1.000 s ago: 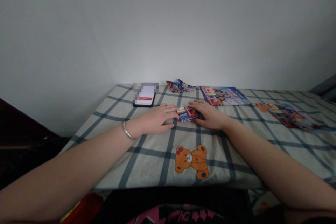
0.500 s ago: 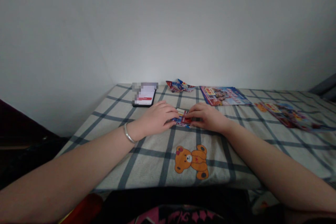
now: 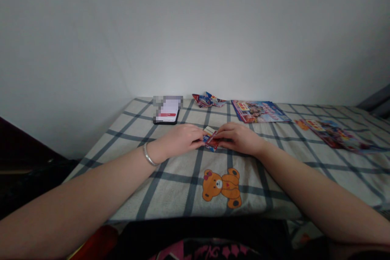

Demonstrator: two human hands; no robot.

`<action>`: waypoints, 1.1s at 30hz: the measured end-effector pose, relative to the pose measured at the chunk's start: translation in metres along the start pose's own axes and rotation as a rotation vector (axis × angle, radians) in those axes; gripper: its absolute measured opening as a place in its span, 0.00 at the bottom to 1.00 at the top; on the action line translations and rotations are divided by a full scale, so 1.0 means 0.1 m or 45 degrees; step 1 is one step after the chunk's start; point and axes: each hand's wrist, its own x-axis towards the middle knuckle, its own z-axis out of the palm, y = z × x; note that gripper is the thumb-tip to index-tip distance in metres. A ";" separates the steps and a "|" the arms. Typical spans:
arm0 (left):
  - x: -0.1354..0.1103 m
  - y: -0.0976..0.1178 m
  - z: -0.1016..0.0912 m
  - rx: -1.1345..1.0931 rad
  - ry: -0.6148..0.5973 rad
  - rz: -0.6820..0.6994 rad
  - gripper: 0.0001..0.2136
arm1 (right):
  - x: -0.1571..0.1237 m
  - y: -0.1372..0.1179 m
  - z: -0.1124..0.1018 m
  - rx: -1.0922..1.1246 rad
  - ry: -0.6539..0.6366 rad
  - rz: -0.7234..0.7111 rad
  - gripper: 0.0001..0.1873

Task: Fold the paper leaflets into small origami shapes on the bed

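Note:
A small folded piece of printed paper (image 3: 210, 140), red, blue and cream, is between my hands near the middle of the table. My left hand (image 3: 184, 140), with a silver bangle at its wrist, pinches the paper's left edge between thumb and fingers. From the other side, my right hand (image 3: 237, 138) grips the right edge, its fingertips on the red part. The paper tilts slightly, and its outer edges are hidden under my fingers.
A phone (image 3: 167, 111) with a lit screen lies at the back left. Beside it stands a folded paper shape (image 3: 209, 99). Printed flyers (image 3: 262, 111) lie at the back right, with more flyers (image 3: 338, 134) farther right. The checked tablecloth (image 3: 170, 195) bears a bear print (image 3: 224, 187); a wall rises behind.
The folded paper has turned and tilted between my hands, showing a narrower shape. The fingers of my left hand have come down and closed nearer its edge. Everything else lies as before.

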 end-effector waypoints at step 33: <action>0.02 0.07 -0.02 -0.058 0.152 -0.164 0.05 | -0.05 0.01 -0.08 0.015 -0.035 0.238 0.05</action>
